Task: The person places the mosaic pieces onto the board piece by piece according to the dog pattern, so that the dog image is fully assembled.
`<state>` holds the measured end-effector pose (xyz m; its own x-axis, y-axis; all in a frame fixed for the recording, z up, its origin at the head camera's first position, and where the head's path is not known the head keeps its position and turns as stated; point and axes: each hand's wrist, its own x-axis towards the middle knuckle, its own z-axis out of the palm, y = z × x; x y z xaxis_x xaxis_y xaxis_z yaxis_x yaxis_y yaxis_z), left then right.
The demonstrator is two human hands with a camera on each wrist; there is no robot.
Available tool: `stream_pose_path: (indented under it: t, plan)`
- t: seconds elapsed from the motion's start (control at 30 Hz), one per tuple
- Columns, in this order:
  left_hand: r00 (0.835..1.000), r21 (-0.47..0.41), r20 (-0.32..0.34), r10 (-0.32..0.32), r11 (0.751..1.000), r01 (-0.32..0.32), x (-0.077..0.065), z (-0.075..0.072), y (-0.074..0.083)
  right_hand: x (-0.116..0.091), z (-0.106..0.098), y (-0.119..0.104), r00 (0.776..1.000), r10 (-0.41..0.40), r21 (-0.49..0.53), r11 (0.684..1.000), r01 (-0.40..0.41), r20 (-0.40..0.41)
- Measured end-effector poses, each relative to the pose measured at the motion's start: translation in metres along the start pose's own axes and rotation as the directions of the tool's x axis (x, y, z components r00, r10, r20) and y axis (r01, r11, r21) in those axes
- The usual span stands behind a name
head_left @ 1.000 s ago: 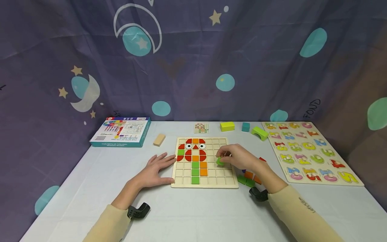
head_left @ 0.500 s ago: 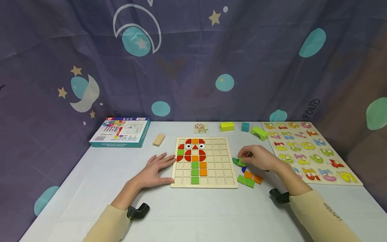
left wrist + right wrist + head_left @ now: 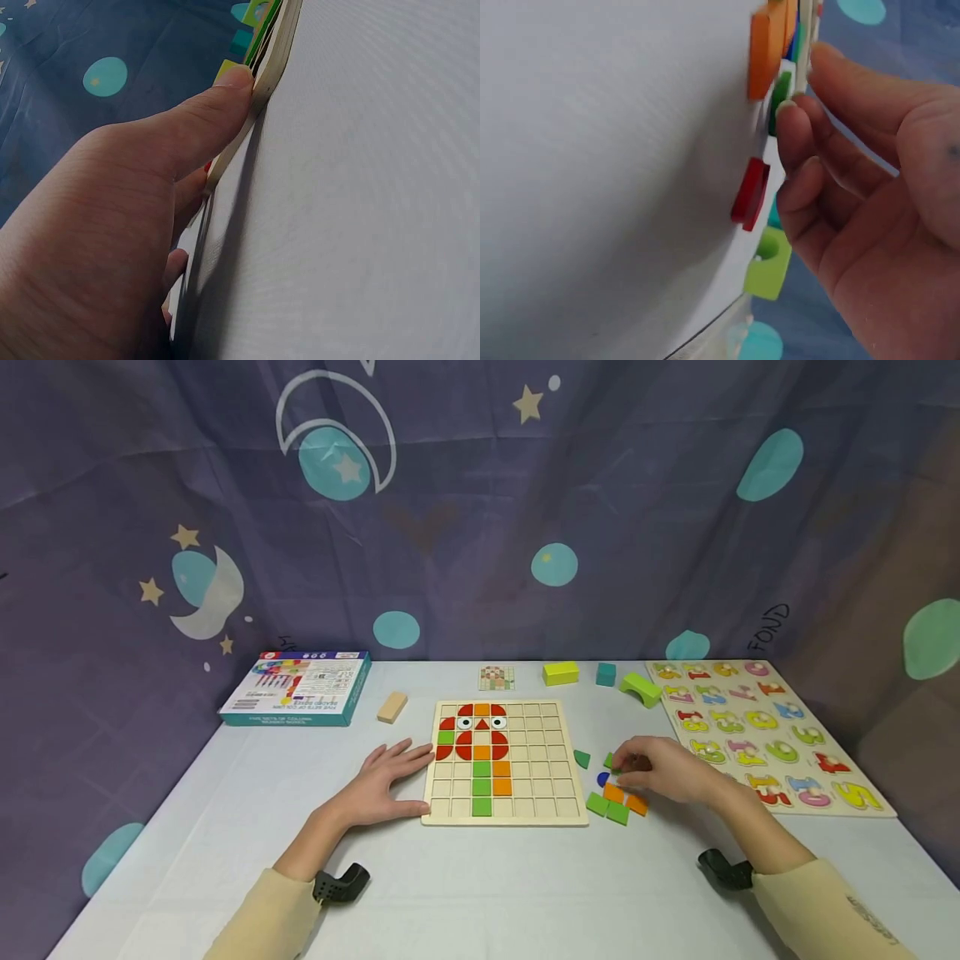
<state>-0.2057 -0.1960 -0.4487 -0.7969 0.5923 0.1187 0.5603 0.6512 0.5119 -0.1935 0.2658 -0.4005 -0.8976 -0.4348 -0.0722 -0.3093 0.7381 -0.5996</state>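
Has drawn the right hand (image 3: 663, 768) farther right over the loose tiles (image 3: 614, 792), loosely curved, pinching nothing; has released the green tile (image 3: 609, 761) just beside it. Keeps the left hand (image 3: 385, 782) spread, touching the left edge of the board (image 3: 534, 767).

One grid board (image 3: 543, 787), one number board (image 3: 840, 814), two eye tiles (image 3: 464, 723) (image 3: 498, 723), four blocks (image 3: 561, 673) (image 3: 606, 674) (image 3: 643, 684) (image 3: 392, 706), one box (image 3: 300, 687)

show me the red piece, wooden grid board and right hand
Red piece (image 3: 751, 193), right wrist view, its middle
Wooden grid board (image 3: 542, 769), head view, bare square
Right hand (image 3: 666, 768), head view, back of hand
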Motion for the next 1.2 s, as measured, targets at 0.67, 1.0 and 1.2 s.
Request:
stream_pose_path:
  t: [0.67,1.0,1.2]
  plan:
    - [1.000,-0.006,-0.003,0.008,1.000,-0.008,0.001,0.001,-0.001,-0.001,0.013,-0.013,0.996,-0.043,-0.081,0.996,0.048,0.072]
    - [1.000,-0.010,-0.006,0.007,1.000,-0.007,0.000,0.000,0.000,0.000,0.013,-0.015,0.995,-0.006,-0.101,0.995,0.016,0.100]
    - [1.000,-0.008,-0.003,0.001,1.000,-0.001,0.000,0.000,0.001,0.000,0.012,-0.015,0.995,-0.024,-0.064,0.998,0.030,0.099]
